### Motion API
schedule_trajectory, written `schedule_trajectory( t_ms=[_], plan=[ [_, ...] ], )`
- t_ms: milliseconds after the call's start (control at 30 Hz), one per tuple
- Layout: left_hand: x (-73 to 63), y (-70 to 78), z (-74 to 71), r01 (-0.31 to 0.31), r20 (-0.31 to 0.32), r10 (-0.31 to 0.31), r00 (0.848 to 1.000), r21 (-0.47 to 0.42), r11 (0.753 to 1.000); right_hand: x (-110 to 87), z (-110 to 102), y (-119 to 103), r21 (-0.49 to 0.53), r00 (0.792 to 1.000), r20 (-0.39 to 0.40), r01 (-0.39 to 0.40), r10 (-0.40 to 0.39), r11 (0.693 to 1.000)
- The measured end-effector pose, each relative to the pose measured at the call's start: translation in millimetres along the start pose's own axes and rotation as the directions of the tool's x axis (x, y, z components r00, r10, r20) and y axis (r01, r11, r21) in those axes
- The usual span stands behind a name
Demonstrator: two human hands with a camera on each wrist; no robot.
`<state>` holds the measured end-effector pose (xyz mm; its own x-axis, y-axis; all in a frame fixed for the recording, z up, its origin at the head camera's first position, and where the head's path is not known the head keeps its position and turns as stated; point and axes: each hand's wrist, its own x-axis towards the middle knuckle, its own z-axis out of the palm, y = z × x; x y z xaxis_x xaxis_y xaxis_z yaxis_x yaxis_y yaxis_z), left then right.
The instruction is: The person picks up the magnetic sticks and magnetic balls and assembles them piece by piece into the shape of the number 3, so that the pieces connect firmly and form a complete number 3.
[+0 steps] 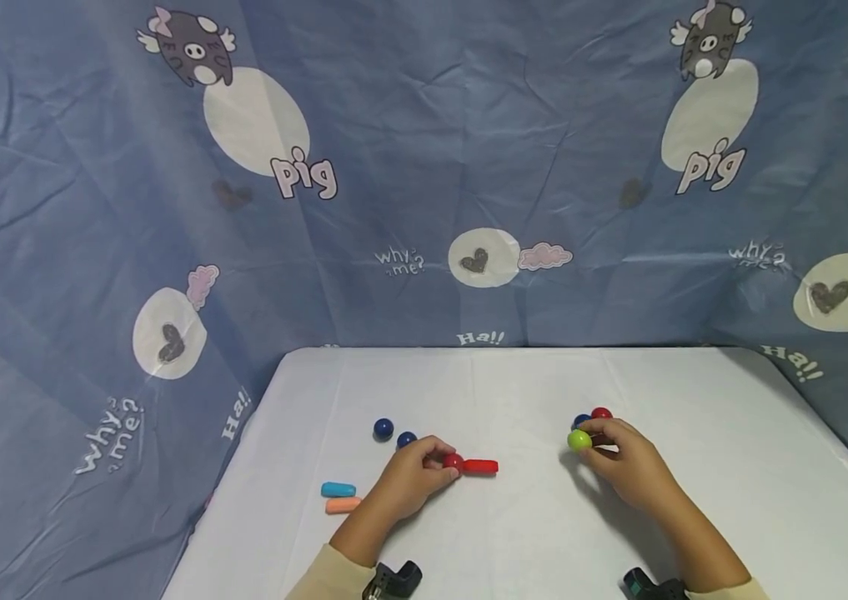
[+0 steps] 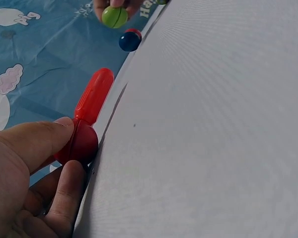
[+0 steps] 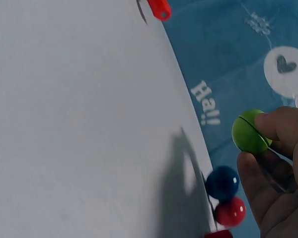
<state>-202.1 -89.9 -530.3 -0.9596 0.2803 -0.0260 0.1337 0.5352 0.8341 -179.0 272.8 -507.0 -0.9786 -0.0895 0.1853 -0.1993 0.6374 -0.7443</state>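
My left hand pinches a red ball between thumb and fingers at the middle of the table. A red handle-shaped piece extends to the right from the ball; in the left wrist view the handle meets the ball end to end. On the right, my right hand holds a lime-green ball with a seam around it, thumb on one side and fingers on the other. Just behind that ball lie a blue ball and another red ball, side by side.
Two dark blue balls, one farther left and one close behind my left hand, lie on the white table. A light blue piece and an orange piece sit near my left forearm. A patterned blue curtain hangs behind.
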Motion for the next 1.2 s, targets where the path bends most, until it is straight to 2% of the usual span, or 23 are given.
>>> schedule_trajectory(
  t_ms=[267,833,1200],
  plan=[
    [-0.2,-0.1,1.2,-0.001,-0.005,0.001,1.0,-0.009,1.0,0.9,18,-8,0.039,0.998,0.028,0.05,-0.051,0.998],
    [1.3,-1.6,1.6,-0.012,-0.001,0.012,1.0,-0.02,1.0,14.3,52,-27,0.029,0.982,0.186,0.008,-0.013,1.0],
    [1.6,-2.7,1.1,-0.009,-0.001,0.009,1.0,-0.024,1.0,17.8,64,-34,0.065,0.981,0.195,0.003,-0.016,0.998]
  ],
)
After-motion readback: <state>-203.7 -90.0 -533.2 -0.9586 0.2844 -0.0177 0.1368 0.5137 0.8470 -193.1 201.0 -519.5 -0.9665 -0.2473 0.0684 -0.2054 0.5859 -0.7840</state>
